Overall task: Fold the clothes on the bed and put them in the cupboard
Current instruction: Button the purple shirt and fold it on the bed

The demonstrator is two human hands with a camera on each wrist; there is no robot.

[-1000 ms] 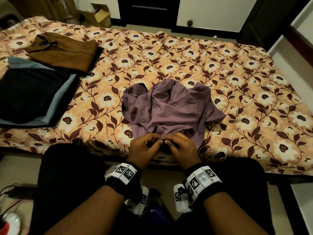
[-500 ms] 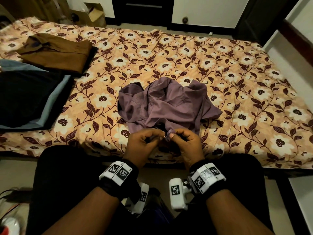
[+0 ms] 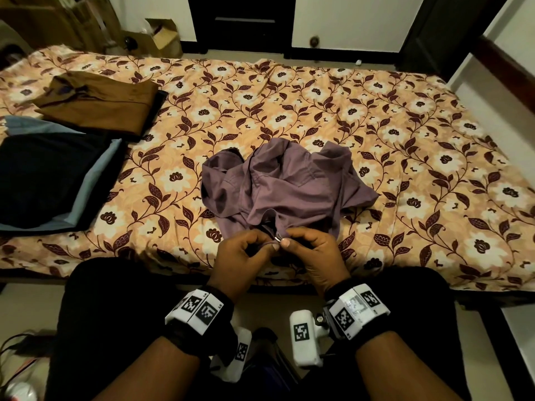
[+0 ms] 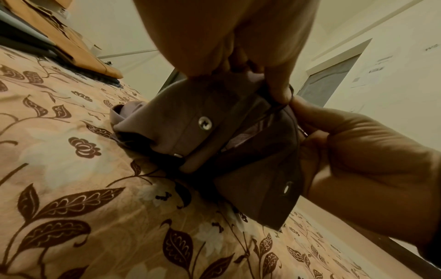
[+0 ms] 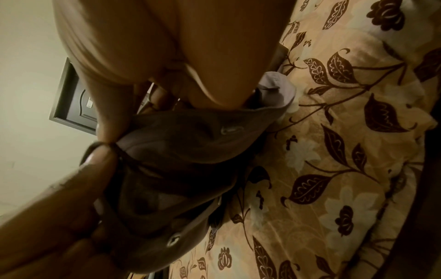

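Note:
A crumpled mauve shirt lies on the floral bedspread near the bed's front edge. Both hands meet at its near hem. My left hand pinches one front edge of the shirt, where a pale button shows. My right hand pinches the opposite edge, which has a buttonhole. The thumbs nearly touch over a small shiny button. The fingertips underneath the cloth are hidden.
A folded brown garment and a stack of dark and light-blue folded clothes lie at the bed's left. A cardboard box and a dark door stand beyond the bed. My dark-trousered knees are against the bed's near edge.
The hands stay together at the shirt's near hem, working its two edges with small finger movements. The head view has shifted slightly; the shirt has barely moved.

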